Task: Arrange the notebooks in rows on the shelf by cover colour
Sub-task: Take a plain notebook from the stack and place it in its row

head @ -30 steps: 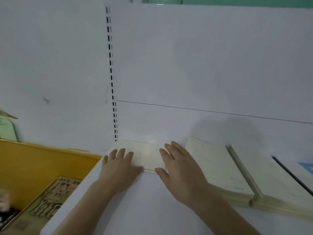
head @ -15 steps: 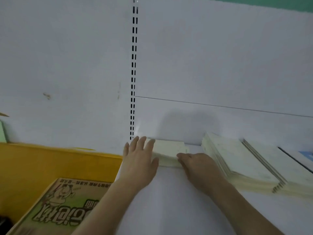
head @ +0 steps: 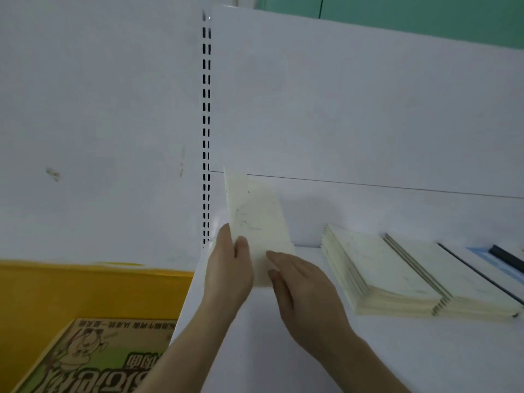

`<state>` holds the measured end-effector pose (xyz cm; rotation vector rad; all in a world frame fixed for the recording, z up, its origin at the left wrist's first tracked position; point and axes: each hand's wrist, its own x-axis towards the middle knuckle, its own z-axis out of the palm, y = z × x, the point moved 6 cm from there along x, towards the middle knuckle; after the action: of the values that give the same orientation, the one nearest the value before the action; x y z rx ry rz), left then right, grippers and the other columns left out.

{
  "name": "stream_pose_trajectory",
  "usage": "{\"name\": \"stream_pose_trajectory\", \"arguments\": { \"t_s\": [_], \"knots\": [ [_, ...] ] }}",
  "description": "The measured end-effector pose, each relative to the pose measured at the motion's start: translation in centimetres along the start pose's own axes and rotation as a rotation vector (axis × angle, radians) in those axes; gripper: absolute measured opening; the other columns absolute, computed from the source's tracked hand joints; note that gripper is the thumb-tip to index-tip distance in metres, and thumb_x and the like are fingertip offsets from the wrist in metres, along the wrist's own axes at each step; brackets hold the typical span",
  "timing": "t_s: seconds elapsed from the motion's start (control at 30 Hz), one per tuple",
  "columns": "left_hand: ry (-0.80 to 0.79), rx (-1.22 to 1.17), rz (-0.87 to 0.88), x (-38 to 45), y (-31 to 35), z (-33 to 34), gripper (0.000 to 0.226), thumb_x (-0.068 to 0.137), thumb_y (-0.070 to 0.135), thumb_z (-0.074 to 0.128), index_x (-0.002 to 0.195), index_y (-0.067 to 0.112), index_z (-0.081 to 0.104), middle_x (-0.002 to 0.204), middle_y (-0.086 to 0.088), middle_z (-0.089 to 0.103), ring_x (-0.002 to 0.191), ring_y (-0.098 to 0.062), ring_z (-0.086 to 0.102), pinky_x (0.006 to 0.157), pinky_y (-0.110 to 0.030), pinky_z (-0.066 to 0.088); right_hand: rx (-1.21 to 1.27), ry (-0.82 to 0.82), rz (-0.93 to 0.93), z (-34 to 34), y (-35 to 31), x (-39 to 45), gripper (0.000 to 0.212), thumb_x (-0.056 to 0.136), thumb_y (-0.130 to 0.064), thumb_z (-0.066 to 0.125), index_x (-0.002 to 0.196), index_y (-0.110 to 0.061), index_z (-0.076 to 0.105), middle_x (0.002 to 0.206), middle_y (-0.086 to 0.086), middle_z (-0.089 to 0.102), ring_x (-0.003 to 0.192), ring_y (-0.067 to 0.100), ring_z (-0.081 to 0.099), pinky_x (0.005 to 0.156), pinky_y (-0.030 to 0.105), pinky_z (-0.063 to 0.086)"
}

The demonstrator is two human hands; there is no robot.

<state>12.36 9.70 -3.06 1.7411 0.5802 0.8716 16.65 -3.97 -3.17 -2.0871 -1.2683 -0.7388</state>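
While both hands tilt a cream notebook stack up at the shelf's left end | left hand grips its edge, right hand apparently presses flat-fingered | risk: loose copies could slide or fan out.

The shelf looked like smooth white painted metal with a faint sheen. The raised notebook had a matt cream paper cover, smudged with grey marks. The stacked notebooks near the shelf's back edge showed the same matt paper. The yellow bin looked like smooth plastic.
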Motion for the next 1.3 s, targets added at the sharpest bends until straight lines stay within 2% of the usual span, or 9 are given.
{"name": "stream_pose_trajectory", "arguments": {
  "t_s": [0.1, 0.2, 0.4, 0.53, 0.67, 1.0, 1.1, 1.2, 1.3],
  "knots": [
    [0.047, -0.033, 0.001, 0.3, -0.3, -0.5, 0.027, 0.106, 0.022, 0.034, 0.129, 0.030, 0.046, 0.102, 0.017, 0.060, 0.088, -0.004, 0.059, 0.065, -0.027, 0.051, -0.016, 0.105, 0.145, -1.0, 2.6, 0.4, 0.042, 0.101, -0.033, 0.033, 0.131, -0.014, 0.055, 0.129, 0.000, 0.060, 0.121, 0.015, 0.052, 0.100, 0.033, 0.046],
    [0.099, -0.073, -0.021, 0.3, -0.9, -1.0, 0.029, 0.106, 0.024, 0.034, 0.133, 0.033, 0.044, 0.104, 0.021, 0.059, 0.089, 0.001, 0.056, 0.064, -0.021, 0.047, -0.141, 0.048, 0.208, -0.3, 5.3, 0.4, 0.048, 0.099, -0.034, 0.036, 0.141, -0.012, 0.043, 0.144, 0.006, 0.046, 0.134, 0.023, 0.041, 0.107, 0.040, 0.039],
    [0.114, -0.104, -0.044, 0.4, -1.5, -1.7, 0.035, 0.106, 0.026, 0.036, 0.139, 0.034, 0.044, 0.121, 0.015, 0.060, 0.114, -0.015, 0.056, 0.095, -0.042, 0.051, -0.355, -0.609, 0.092, 4.8, 7.1, 0.6, 0.063, 0.095, -0.035, 0.042, 0.151, -0.017, 0.019, 0.160, 0.008, 0.008, 0.147, 0.025, 0.003, 0.119, 0.041, 0.008],
    [0.121, -0.108, -0.020, 0.6, -1.6, -2.5, 0.034, 0.106, 0.024, 0.036, 0.137, 0.035, 0.045, 0.117, 0.017, 0.062, 0.111, -0.012, 0.057, 0.092, -0.039, 0.052, -0.472, -0.761, -0.031, 5.5, 6.5, 2.8, 0.041, 0.090, -0.025, 0.049, 0.130, -0.015, 0.046, 0.131, 0.009, 0.051, 0.121, 0.027, 0.047, 0.100, 0.038, 0.036],
    [0.149, -0.151, -0.035, 0.7, -1.8, -4.0, 0.030, 0.106, 0.022, 0.037, 0.131, 0.035, 0.049, 0.108, 0.021, 0.062, 0.102, -0.005, 0.059, 0.082, -0.032, 0.050, -0.571, -0.790, -0.087, 5.9, 5.6, 3.8, 0.021, 0.090, -0.015, 0.050, 0.108, -0.011, 0.058, 0.107, 0.010, 0.061, 0.096, 0.028, 0.061, 0.074, 0.033, 0.042],
    [0.222, -0.190, -0.024, 0.6, -1.4, -7.3, 0.029, 0.107, 0.021, 0.036, 0.126, 0.039, 0.047, 0.102, 0.023, 0.060, 0.093, 0.001, 0.056, 0.066, -0.023, 0.045, -0.496, -0.316, 0.185, 0.8, 7.6, 5.8, 0.020, 0.096, -0.035, 0.038, 0.093, -0.026, 0.055, 0.080, -0.004, 0.060, 0.076, 0.021, 0.060, 0.062, 0.030, 0.041],
    [0.197, -0.199, -0.026, 0.6, -1.6, -7.4, 0.030, 0.107, 0.023, 0.035, 0.130, 0.038, 0.046, 0.105, 0.022, 0.060, 0.095, -0.001, 0.057, 0.068, -0.025, 0.048, -0.348, -0.066, 0.293, -1.9, 6.2, 6.0, 0.016, 0.092, -0.031, 0.045, 0.087, -0.022, 0.058, 0.062, -0.001, 0.056, 0.058, 0.025, 0.056, 0.053, 0.031, 0.045],
    [0.130, -0.250, -0.074, 0.4, -2.2, -6.1, 0.033, 0.107, 0.025, 0.036, 0.135, 0.038, 0.046, 0.113, 0.014, 0.062, 0.103, -0.011, 0.060, 0.077, -0.033, 0.052, -0.259, 0.219, 0.212, -3.3, 1.4, 4.9, 0.020, 0.092, -0.026, 0.048, 0.096, -0.015, 0.065, 0.051, -0.002, 0.051, 0.045, 0.024, 0.052, 0.046, 0.024, 0.031],
    [0.041, -0.288, -0.069, -0.6, -1.5, -3.9, 0.032, 0.106, 0.030, 0.037, 0.135, 0.040, 0.045, 0.118, 0.010, 0.063, 0.106, -0.015, 0.061, 0.086, -0.042, 0.056, -0.157, 0.192, 0.113, -1.1, -3.7, 3.4, 0.039, 0.095, -0.028, 0.039, 0.120, -0.011, 0.063, 0.082, -0.001, 0.070, 0.069, 0.016, 0.065, 0.058, 0.025, 0.047]
  ]
}}
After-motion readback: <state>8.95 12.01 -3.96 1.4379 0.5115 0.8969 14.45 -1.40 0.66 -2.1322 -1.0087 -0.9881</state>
